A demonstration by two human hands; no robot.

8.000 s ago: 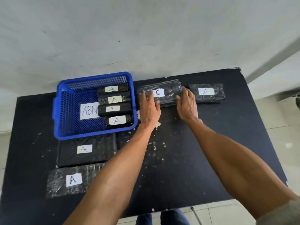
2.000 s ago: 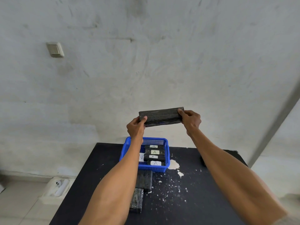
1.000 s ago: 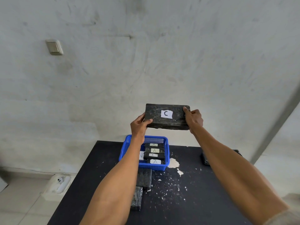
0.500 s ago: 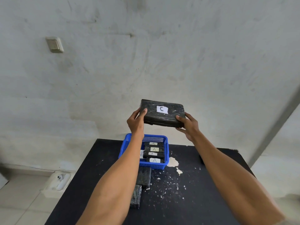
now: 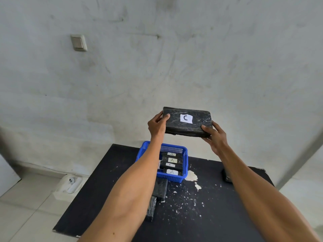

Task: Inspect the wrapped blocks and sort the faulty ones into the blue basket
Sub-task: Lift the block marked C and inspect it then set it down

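A black wrapped block (image 5: 187,127) with a white "C" label is held up in front of the wall, above the far end of the table (image 5: 218,215). The left hand (image 5: 156,124) grips its left end and the right hand (image 5: 214,135) grips its lower right corner. Below it, the blue basket (image 5: 175,178) stands on the table and holds four blocks labelled "A" (image 5: 172,160). Two more blocks (image 5: 160,188) lie just in front of the basket, with white crumbs (image 5: 191,176) scattered beside them.

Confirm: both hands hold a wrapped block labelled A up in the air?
No. The head view shows the label on the block reads C, not A. The left hand and right hand do hold it up in the air.
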